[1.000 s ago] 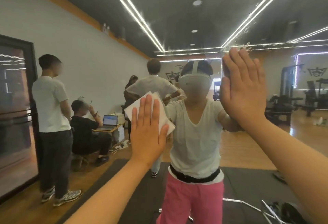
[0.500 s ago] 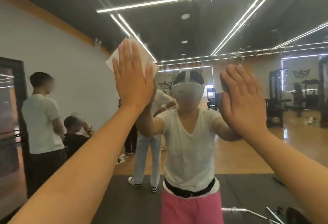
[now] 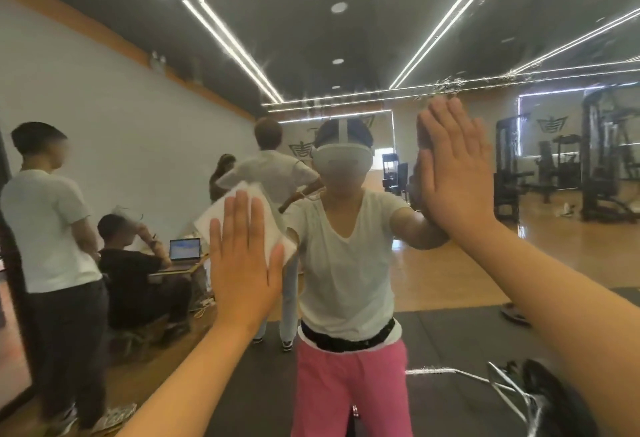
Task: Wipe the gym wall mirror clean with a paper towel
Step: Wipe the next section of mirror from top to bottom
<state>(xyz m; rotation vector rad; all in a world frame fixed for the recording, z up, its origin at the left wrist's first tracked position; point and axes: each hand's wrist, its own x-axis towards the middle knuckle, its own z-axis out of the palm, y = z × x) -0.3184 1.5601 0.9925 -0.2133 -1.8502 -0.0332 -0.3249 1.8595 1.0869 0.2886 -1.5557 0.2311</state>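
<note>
With straight, close-set fingers [image 3: 242, 218] the left hand [image 3: 244, 267] has dragged the paper towel [image 3: 239, 206] down the mirror [image 3: 311, 38] to left of its middle, the right hand [image 3: 453, 173] staying flat and open-fingered on the glass: one wiping stroke seemingly done, smears [image 3: 450, 85] remaining upper right.

The mirror [image 3: 346, 38] is glossy glass, smeared with a speckled whitish streak [image 3: 450, 85]. The towel [image 3: 239, 209] is white, matt paper; the reflected floor [image 3: 450, 263] is shiny wood, the mat [image 3: 450, 339] dull and dark.

white paper towel [image 3: 273, 227] lies flat on the streaked mirror [image 3: 346, 38].
</note>
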